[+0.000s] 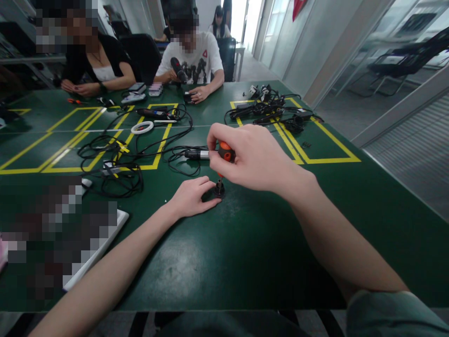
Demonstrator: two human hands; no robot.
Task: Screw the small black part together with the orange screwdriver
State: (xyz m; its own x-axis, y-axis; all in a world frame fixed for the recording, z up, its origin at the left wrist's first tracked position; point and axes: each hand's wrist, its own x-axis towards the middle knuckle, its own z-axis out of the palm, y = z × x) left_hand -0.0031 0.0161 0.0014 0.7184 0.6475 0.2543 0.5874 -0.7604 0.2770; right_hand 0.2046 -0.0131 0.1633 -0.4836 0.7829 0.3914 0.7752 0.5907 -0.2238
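Note:
My right hand (252, 157) is wrapped round the orange and black handle of a screwdriver (226, 152), held upright with its shaft pointing down. The tip meets a small round black part (219, 189) on the green table (196, 262). My left hand (192, 196) lies on the tabletop and pinches that part's left side between thumb and fingers. What sits inside the part is too small to make out. Just behind the screwdriver lies a black and silver cylindrical tool (196, 155) with a cord.
Tangled black cables (126, 180) lie left of centre, near a white ring (142, 128). A pile of black cords and adapters (263, 110) is at the back right. Yellow tape (329, 162) marks rectangles. A white-edged tray (121, 220) stands left. Two people sit opposite, one holding a dark tool (178, 69).

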